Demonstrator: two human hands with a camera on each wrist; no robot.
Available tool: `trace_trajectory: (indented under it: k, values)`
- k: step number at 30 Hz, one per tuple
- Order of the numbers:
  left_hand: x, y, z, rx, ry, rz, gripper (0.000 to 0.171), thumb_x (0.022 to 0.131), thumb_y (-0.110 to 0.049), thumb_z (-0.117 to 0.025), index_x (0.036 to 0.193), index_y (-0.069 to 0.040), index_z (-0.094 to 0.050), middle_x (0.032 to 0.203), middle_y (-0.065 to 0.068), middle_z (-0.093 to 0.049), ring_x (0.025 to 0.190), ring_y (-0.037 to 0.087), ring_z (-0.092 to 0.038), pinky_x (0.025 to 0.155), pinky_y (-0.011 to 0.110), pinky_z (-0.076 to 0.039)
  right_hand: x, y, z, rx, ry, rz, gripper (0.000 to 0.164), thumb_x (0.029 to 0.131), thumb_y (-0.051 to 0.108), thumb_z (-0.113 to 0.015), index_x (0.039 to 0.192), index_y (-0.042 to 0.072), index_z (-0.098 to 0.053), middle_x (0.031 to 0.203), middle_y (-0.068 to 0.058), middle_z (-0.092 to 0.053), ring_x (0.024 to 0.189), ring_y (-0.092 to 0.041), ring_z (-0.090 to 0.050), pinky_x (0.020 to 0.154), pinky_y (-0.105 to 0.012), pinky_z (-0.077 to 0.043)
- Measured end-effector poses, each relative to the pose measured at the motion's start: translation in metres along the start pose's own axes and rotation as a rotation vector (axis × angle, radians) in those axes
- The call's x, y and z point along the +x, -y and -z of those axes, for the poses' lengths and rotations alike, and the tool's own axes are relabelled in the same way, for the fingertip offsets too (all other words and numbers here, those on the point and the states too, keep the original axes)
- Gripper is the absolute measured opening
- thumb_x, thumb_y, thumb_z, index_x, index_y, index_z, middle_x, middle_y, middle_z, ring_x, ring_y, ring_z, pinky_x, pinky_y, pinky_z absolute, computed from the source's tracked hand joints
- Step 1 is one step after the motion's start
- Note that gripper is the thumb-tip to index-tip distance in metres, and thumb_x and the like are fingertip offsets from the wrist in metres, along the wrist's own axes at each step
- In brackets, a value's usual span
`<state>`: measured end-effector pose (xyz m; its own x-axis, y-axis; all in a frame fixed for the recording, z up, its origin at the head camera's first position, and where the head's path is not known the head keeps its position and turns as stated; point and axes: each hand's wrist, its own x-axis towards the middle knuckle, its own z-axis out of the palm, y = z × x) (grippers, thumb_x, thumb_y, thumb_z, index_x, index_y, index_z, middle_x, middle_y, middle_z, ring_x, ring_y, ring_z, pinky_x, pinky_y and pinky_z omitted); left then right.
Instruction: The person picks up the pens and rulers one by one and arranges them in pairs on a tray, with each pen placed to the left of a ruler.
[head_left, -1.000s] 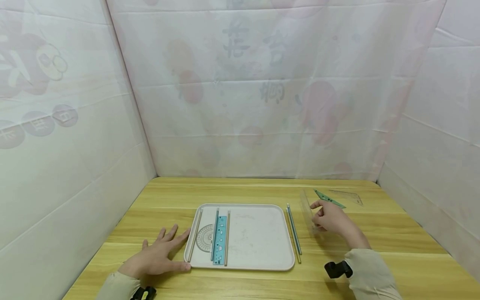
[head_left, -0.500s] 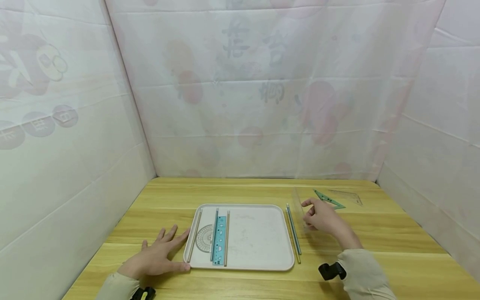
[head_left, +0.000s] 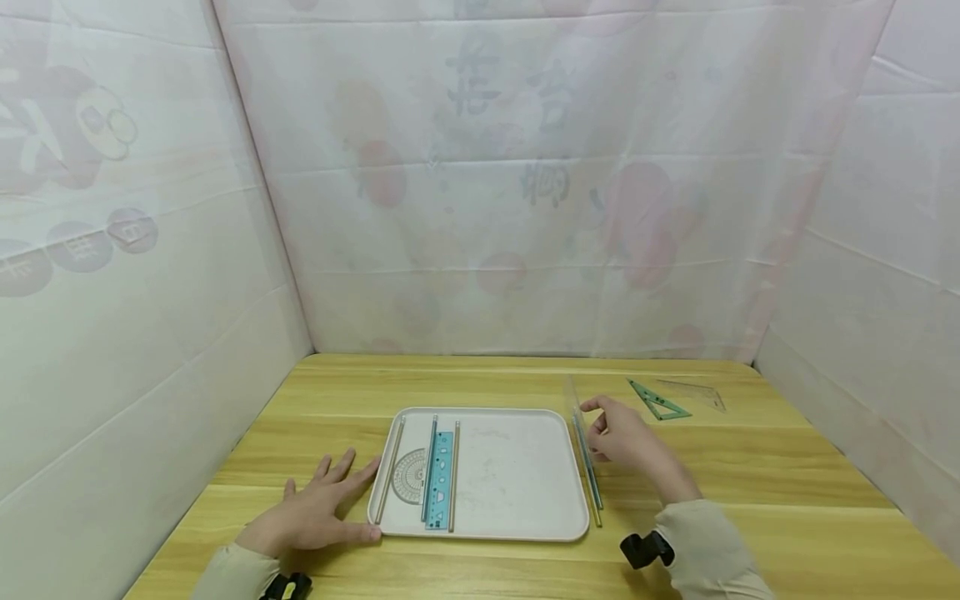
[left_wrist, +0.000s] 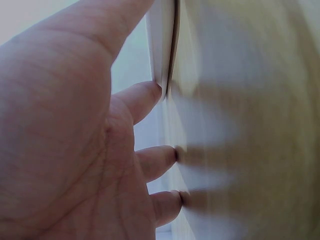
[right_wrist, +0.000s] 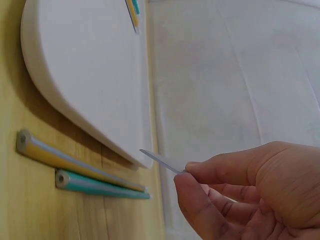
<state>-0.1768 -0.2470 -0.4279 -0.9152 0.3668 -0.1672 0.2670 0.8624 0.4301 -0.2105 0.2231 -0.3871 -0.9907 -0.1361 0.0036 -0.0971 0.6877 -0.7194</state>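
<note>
My right hand (head_left: 618, 433) pinches a clear flat strip, apparently a transparent ruler (right_wrist: 162, 162), between thumb and index finger. It holds the strip up on edge, just above two pencils on the table right of the tray, one yellow (right_wrist: 75, 162) and one green (right_wrist: 100, 185). My left hand (head_left: 315, 508) lies with spread fingers at the left side of the white tray (head_left: 517, 475), thumb and index finger touching its rim. Inside the tray's left part are a clear protractor (head_left: 408, 477), a light-blue ruler (head_left: 441, 481) and three pencils, including a gold one (head_left: 454, 475).
Behind and right of my right hand, a green set square (head_left: 660, 402) and a clear set square (head_left: 697, 393) lie on the wooden table (head_left: 750, 475). Pale cloth walls (head_left: 510, 317) stand around the table's back and sides.
My right hand has moved left with the clear strip, from near the green set square to over the loose pencils. The green set square is now uncovered. My left hand has stayed put.
</note>
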Motion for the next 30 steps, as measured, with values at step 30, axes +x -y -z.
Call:
trace_trajectory:
  k: [30]
  values:
    - [-0.002,0.002,0.0,0.0,0.005,-0.002,0.107,0.086,-0.07,-0.079,0.171,-0.028,-0.03,0.178,0.028,-0.017,0.156,0.07,-0.009,0.101,0.101,-0.004,0.011,0.041,-0.052,0.015,0.025,0.007,0.048,0.096,-0.005,-0.07,0.143,-0.006,-0.058,0.085,-0.009,-0.064,0.065,-0.017,-0.066,0.062,-0.03,-0.062]
